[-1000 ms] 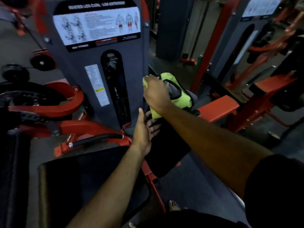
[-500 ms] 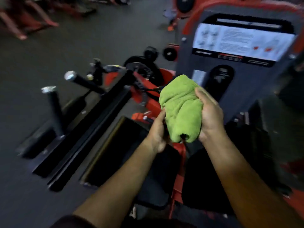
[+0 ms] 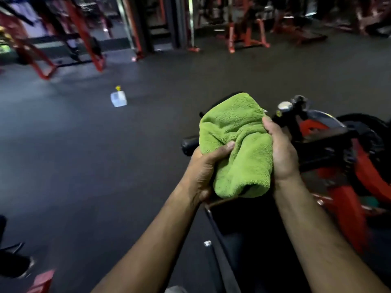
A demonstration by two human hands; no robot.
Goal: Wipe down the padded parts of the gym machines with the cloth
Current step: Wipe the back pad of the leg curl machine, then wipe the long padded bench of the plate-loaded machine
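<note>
- Green, fleecy cloth (image 3: pixel 237 144): I see it bunched into a thick roll, held in the air between both hands in front of me, above the dark frame of a machine (image 3: pixel 330 151).
- Left hand (image 3: pixel 203 168): I note it grips the roll's left side from below; the thumb tip presses into a fold about mid-length. The other fingers are behind the fabric, so I cannot tell how they lie.
- Right hand (image 3: pixel 281 151): I log the palm and thumb flat along the roll's right edge, thumb tip near the upper right corner. Its fingers pass behind the cloth, out of my sight; curled round it as far as I can judge.
- Count: one cloth, two hands, both bare forearms in view. One small pale bottle with a yellow top (image 3: pixel 118 98) stands on the dark floor (image 3: pixel 84 155), well apart to the left.
- Orientation: I read the cloth's long axis as running from near me to away, roughly up and down in view. The far end is a broad rounded fold; the near end is an open, rolled edge facing me, with a dark hollow inside.
- Background: red-framed gym machines (image 3: pixel 243 34), blurred; I record no further detail.
</note>
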